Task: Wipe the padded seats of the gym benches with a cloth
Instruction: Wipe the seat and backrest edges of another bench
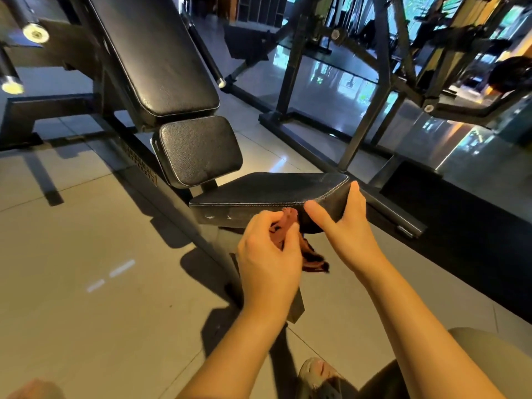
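Black pebbled leatherette covers the seat (267, 188), a flat, wedge-shaped pad with pale stitching along its edges and scuffed side faces. The left hand (267, 254) is clenched round a rust-brown cloth (288, 218), bunched and crumpled, and holds it up against the seat's front face at 6 o'clock of the pad. A limp tail of the cloth with dark patches hangs out of the fist toward 4 o'clock. The right hand (342, 223) lies released on the seat's near corner, just at 3 o'clock of the cloth. Its thumb runs straight along the front face and its forefinger straight up the side face, grasping nothing. At 10 o'clock of the seat a small rounded-square pad (198, 151) of the same grained skin stands tilted. Beyond it at 11 o'clock a long rectangular backrest (149, 53) slopes away. Both sit on a matte black steel frame (135, 159). Pale, glossy tiles with thin grout lines make up the floor (86, 226). A worn shoe (316, 372) shows at 6 o'clock by the bottom edge, and an angular black steel machine (381, 47) stands at 1 o'clock
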`<action>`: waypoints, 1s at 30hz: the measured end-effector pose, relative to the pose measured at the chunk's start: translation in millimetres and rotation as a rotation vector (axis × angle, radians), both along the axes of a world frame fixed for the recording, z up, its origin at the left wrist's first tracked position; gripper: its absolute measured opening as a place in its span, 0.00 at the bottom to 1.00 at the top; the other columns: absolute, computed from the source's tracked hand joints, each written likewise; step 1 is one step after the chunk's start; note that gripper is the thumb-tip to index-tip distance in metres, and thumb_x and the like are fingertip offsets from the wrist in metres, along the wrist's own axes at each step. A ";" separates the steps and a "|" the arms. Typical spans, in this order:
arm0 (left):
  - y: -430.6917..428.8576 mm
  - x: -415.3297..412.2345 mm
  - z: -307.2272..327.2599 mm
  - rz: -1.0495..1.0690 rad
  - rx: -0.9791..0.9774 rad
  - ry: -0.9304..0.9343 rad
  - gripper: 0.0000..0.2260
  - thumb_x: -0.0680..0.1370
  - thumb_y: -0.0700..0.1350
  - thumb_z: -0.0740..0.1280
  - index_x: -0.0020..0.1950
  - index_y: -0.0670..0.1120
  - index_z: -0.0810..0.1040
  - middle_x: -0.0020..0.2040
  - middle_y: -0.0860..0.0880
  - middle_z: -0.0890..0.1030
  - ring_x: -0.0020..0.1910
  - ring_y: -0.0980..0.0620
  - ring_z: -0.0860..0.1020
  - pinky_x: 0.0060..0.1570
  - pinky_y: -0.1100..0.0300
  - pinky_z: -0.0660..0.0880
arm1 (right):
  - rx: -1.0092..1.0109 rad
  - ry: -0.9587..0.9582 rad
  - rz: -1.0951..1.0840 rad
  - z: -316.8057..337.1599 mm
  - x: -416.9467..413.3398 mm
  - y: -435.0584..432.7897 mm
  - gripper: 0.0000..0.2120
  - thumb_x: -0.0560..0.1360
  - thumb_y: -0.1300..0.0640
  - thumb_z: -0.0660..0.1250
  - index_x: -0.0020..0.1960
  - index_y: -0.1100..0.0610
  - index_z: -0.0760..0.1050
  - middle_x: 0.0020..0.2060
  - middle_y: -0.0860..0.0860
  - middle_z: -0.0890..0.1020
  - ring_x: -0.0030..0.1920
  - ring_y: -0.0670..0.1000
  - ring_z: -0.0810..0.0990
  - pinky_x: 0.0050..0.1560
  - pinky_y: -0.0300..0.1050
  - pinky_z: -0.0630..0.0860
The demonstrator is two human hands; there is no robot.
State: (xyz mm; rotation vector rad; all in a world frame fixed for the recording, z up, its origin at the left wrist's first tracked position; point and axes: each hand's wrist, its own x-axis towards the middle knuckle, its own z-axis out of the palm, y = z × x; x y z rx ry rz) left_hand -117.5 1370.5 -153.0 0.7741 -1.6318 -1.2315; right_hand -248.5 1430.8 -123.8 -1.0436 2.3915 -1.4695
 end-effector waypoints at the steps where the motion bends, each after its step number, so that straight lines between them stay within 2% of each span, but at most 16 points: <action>1: -3.8 0.8 0.5 0.007 0.007 0.007 0.02 0.80 0.45 0.71 0.52 0.50 0.80 0.46 0.55 0.81 0.44 0.63 0.82 0.39 0.69 0.77 | -0.002 -0.002 0.018 -0.4 -2.3 3.0 0.35 0.69 0.29 0.69 0.66 0.48 0.66 0.64 0.46 0.70 0.62 0.46 0.74 0.56 0.41 0.75; 3: -29.7 2.3 -11.7 0.085 0.115 -0.028 0.01 0.79 0.43 0.70 0.49 0.48 0.80 0.42 0.53 0.81 0.40 0.65 0.81 0.33 0.71 0.74 | -0.009 -0.006 0.035 -2.7 -5.5 4.5 0.32 0.72 0.31 0.67 0.66 0.48 0.65 0.64 0.46 0.70 0.61 0.45 0.74 0.54 0.40 0.75; 4: -48.8 4.4 -21.7 0.152 0.201 -0.072 0.01 0.79 0.43 0.70 0.47 0.48 0.80 0.39 0.53 0.81 0.39 0.61 0.82 0.30 0.69 0.72 | -0.007 0.006 0.034 -4.7 -6.0 3.5 0.32 0.73 0.31 0.67 0.67 0.48 0.64 0.64 0.45 0.69 0.61 0.44 0.73 0.55 0.41 0.76; 6: -78.6 10.7 -39.4 0.236 0.289 -0.185 0.02 0.78 0.45 0.71 0.45 0.48 0.80 0.38 0.54 0.80 0.43 0.53 0.82 0.32 0.67 0.68 | -0.007 0.035 0.019 -8.8 -6.3 1.4 0.32 0.73 0.31 0.66 0.69 0.47 0.63 0.65 0.46 0.68 0.62 0.44 0.73 0.58 0.44 0.77; 7: -79.8 12.3 -42.0 0.253 0.286 -0.213 0.02 0.78 0.45 0.71 0.47 0.49 0.81 0.39 0.54 0.80 0.44 0.51 0.82 0.33 0.67 0.67 | -0.008 0.042 0.011 -10.0 -5.5 0.8 0.33 0.74 0.31 0.66 0.69 0.48 0.62 0.65 0.46 0.67 0.62 0.44 0.72 0.58 0.44 0.77; 9: -53.7 9.6 -30.3 0.201 0.200 -0.128 0.02 0.79 0.44 0.70 0.50 0.50 0.82 0.42 0.56 0.81 0.44 0.57 0.81 0.35 0.72 0.70 | -0.014 0.045 -0.003 -10.4 -2.5 -1.2 0.33 0.73 0.29 0.65 0.69 0.48 0.62 0.65 0.46 0.67 0.62 0.44 0.72 0.57 0.42 0.76; 12: 6.4 2.3 -1.4 -0.014 -0.063 -0.014 0.05 0.80 0.44 0.70 0.54 0.52 0.81 0.48 0.59 0.80 0.48 0.61 0.80 0.46 0.71 0.75 | -0.037 0.044 -0.030 -8.2 -2.8 -2.0 0.33 0.72 0.28 0.64 0.66 0.50 0.64 0.64 0.49 0.69 0.61 0.46 0.74 0.54 0.40 0.74; 13: 10.0 1.1 -1.2 -0.029 -0.107 -0.008 0.05 0.80 0.44 0.71 0.54 0.52 0.81 0.49 0.59 0.79 0.49 0.61 0.80 0.47 0.71 0.76 | -0.039 0.037 -0.027 -8.1 -3.2 -1.7 0.33 0.72 0.28 0.63 0.67 0.50 0.65 0.64 0.49 0.70 0.61 0.46 0.74 0.54 0.39 0.74; 15: -15.9 -0.2 -11.1 0.061 -0.046 -0.035 0.03 0.80 0.44 0.71 0.51 0.51 0.81 0.47 0.58 0.80 0.47 0.61 0.80 0.44 0.73 0.74 | -0.040 0.018 -0.009 -9.6 -4.0 0.0 0.33 0.72 0.28 0.63 0.69 0.47 0.64 0.66 0.46 0.69 0.62 0.44 0.73 0.54 0.38 0.73; 17: -59.0 3.9 -28.2 0.186 0.139 -0.105 0.01 0.79 0.44 0.71 0.49 0.50 0.81 0.43 0.56 0.81 0.43 0.61 0.81 0.37 0.76 0.71 | -0.036 0.028 -0.001 -12.3 -3.7 1.1 0.33 0.73 0.29 0.64 0.70 0.45 0.62 0.66 0.44 0.68 0.63 0.44 0.72 0.55 0.39 0.74; 19: -80.5 9.8 -38.0 0.254 0.248 -0.155 0.01 0.79 0.43 0.70 0.49 0.47 0.82 0.41 0.55 0.80 0.43 0.61 0.81 0.33 0.77 0.69 | -0.029 0.049 -0.010 -15.1 -3.3 0.7 0.32 0.74 0.30 0.65 0.71 0.45 0.60 0.65 0.43 0.67 0.63 0.45 0.72 0.57 0.42 0.76; 22: -46.1 7.5 -23.7 0.198 0.149 -0.085 0.03 0.80 0.43 0.70 0.50 0.50 0.81 0.43 0.57 0.79 0.44 0.68 0.78 0.39 0.76 0.73 | -0.029 0.064 -0.031 -13.6 -0.2 -1.9 0.30 0.76 0.32 0.65 0.69 0.48 0.61 0.64 0.45 0.67 0.61 0.45 0.73 0.56 0.42 0.77; 24: -13.9 2.7 -12.4 0.103 0.005 -0.017 0.05 0.80 0.43 0.71 0.53 0.52 0.80 0.47 0.58 0.79 0.49 0.66 0.78 0.45 0.74 0.74 | -0.031 0.069 -0.041 -11.6 -0.5 -2.8 0.29 0.75 0.32 0.64 0.66 0.49 0.64 0.63 0.48 0.68 0.59 0.45 0.73 0.53 0.39 0.74; 26: -4.5 0.3 -13.2 0.036 -0.070 0.012 0.06 0.79 0.42 0.71 0.53 0.52 0.81 0.48 0.58 0.80 0.50 0.63 0.79 0.46 0.74 0.74 | -0.039 0.066 -0.041 -12.3 -2.0 -2.6 0.26 0.76 0.32 0.64 0.63 0.50 0.65 0.62 0.49 0.69 0.59 0.45 0.74 0.52 0.38 0.72; 28: -22.2 0.5 -20.3 0.079 -0.033 0.018 0.05 0.79 0.42 0.71 0.52 0.50 0.82 0.47 0.57 0.80 0.48 0.62 0.80 0.44 0.74 0.74 | -0.032 0.072 -0.043 -14.2 -3.0 -2.6 0.27 0.75 0.31 0.63 0.64 0.49 0.65 0.62 0.48 0.70 0.59 0.45 0.74 0.53 0.38 0.73; 30: -56.5 2.9 -39.4 0.190 0.123 -0.031 0.02 0.79 0.42 0.71 0.50 0.49 0.82 0.43 0.56 0.80 0.45 0.61 0.80 0.39 0.76 0.72 | -0.020 0.070 -0.049 -15.9 -1.7 -3.8 0.30 0.74 0.29 0.63 0.66 0.47 0.63 0.63 0.46 0.69 0.60 0.45 0.73 0.53 0.39 0.75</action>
